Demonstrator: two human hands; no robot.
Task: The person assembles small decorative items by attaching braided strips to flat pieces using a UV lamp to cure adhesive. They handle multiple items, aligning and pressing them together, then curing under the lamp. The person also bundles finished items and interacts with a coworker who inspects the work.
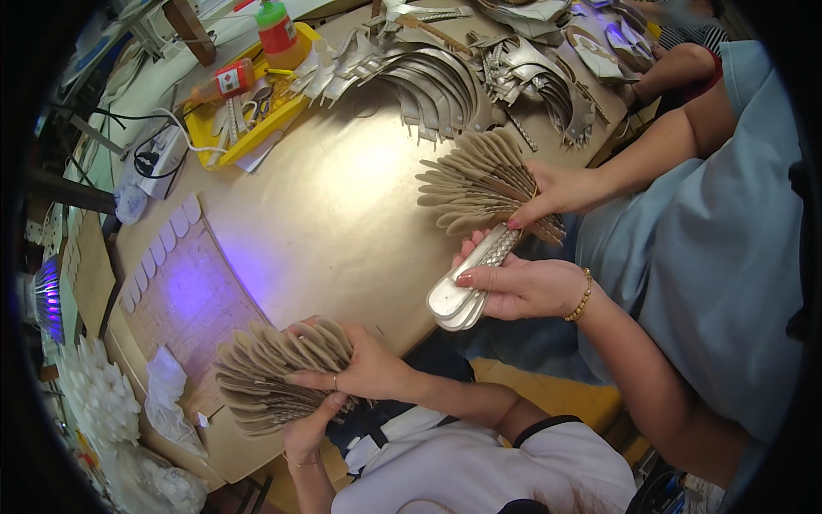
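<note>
Bare forearms here, and a white short-sleeved top with black trim at the sleeve edge. There's a thin ring on the right hand point(360, 370), and a fine bracelet at the wrist of the left hand point(306, 435).

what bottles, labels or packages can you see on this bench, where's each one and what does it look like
Upright bottle: in the yellow tray at the bench's far left; green cap, orange-red body, pale label.
Lying bottle: same tray, on its side; red with a white label.
White box: left of the tray, with a black cable across it.
No screens or signs are visible.
</note>
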